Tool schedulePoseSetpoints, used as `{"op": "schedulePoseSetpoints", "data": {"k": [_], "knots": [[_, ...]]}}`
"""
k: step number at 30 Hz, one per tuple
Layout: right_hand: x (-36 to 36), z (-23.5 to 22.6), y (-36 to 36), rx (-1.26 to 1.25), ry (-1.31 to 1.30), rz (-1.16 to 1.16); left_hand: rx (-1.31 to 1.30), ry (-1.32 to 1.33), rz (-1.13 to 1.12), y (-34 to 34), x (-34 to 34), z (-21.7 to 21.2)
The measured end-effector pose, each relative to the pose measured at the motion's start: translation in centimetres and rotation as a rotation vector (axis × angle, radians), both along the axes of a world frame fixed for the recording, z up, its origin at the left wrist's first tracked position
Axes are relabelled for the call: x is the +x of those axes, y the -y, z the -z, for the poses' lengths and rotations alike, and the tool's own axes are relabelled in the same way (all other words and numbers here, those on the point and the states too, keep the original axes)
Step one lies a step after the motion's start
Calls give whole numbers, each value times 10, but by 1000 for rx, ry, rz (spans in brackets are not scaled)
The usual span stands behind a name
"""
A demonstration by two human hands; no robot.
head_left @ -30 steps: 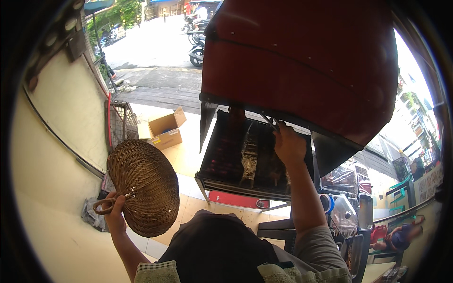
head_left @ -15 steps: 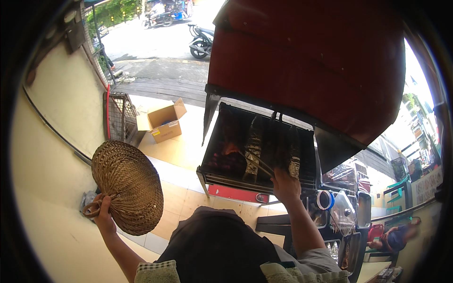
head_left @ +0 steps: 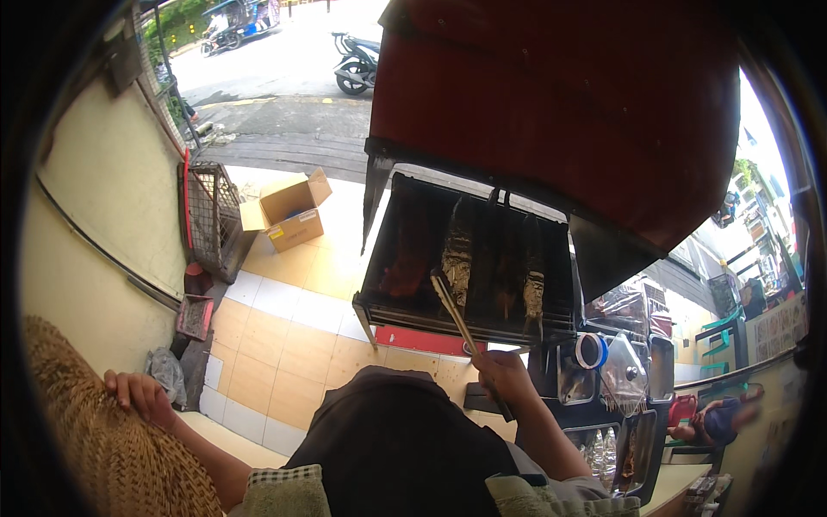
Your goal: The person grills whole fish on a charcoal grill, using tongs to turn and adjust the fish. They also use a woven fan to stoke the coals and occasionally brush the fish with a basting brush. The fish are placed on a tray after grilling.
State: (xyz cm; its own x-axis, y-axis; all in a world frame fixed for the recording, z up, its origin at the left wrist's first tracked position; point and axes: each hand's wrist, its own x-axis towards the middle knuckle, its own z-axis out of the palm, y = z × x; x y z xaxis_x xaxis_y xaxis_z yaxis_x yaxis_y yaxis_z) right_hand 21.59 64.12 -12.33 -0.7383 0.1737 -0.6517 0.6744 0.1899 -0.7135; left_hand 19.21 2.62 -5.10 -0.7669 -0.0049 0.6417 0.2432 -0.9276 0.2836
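My right hand [head_left: 506,377] is closed round a pair of long metal tongs [head_left: 457,312], whose tips point up and left over the front of a charcoal grill [head_left: 379,302]. Two long foil-wrapped pieces [head_left: 457,258] lie on the grill, the right-hand foil piece [head_left: 534,293] blackened toward its far end. Dark food between them is hard to make out. A dull reddish patch shows in the coals at the left. Low at the left, my left hand [head_left: 140,398] has its fingers curled at the edge of a woven fan [head_left: 95,439]; the fan's handle is hidden.
A red hood [head_left: 560,112] overhangs the grill. An open cardboard box [head_left: 293,226] and a wire cage [head_left: 214,215] stand on the tiles at the left. Trays, a clear lid [head_left: 627,376] and a blue-rimmed tub [head_left: 592,351] are at my right. A seated person [head_left: 719,426] is farther right.
The fan has swung down and left with my left hand. My right hand has drawn the tongs back toward me, off the foil pieces. The bright orange glow in the coals has dulled.
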Motion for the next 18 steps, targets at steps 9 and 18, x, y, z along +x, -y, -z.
{"op": "schedulePoseSetpoints", "data": {"k": [9, 18], "knots": [[-57, 11, 7, -65, -212, -91, -621, 687, -929, -19, -37, 21], [-83, -12, -7, 543, -468, -259, -620, 629, -620, -23, -53, 20]]}}
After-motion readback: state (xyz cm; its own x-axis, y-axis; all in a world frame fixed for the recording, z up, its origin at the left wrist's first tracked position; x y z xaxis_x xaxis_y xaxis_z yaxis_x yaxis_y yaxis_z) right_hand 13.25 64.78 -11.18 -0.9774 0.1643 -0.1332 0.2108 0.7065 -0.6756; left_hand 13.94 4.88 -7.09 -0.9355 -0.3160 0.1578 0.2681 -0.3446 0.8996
